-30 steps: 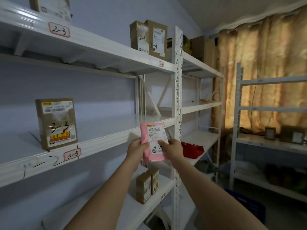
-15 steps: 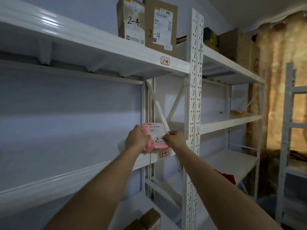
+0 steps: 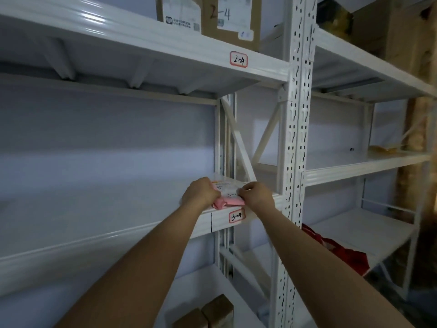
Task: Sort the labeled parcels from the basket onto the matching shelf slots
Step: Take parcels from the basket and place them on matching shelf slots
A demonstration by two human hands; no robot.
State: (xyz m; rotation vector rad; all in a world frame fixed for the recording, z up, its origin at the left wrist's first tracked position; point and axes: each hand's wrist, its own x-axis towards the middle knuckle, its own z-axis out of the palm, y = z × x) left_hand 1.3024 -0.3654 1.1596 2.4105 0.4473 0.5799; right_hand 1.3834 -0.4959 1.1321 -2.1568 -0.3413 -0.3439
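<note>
Your left forearm rises from about 7 o'clock toward the middle of the view, and your left hand (image 3: 201,192) is bent at the wrist, knuckles up, with its fingers curled round the left end of the pink parcel (image 3: 228,200). That parcel lies nearly flat on the middle shelf (image 3: 106,237), at its front lip, with the white shipping label facing up and a crumpled pink corner hanging just over the edge at the parcel's 7 o'clock. Directly below it, at its 6 o'clock, the red-bordered tag "3-4" (image 3: 236,216) is stuck on the shelf's front face, just right of a black vertical line drawn there. At 12 o'clock from the parcel, on the upper shelf, the tag "2-4" (image 3: 238,59) sits under two cardboard boxes (image 3: 233,20), the right one hand-marked 2-4. Your right forearm comes up from about 5 o'clock, and your right hand (image 3: 257,195) is knuckles up as well, fingers curled and pinching the parcel's right end, partly covering the writing on the label. Just right of that hand stands the perforated white upright (image 3: 294,162). At 4 o'clock from the hands a red bag (image 3: 340,252) lies on a lower shelf of the next bay, and at 6 o'clock two small brown boxes (image 3: 208,313) stand on the bottom shelf.
</note>
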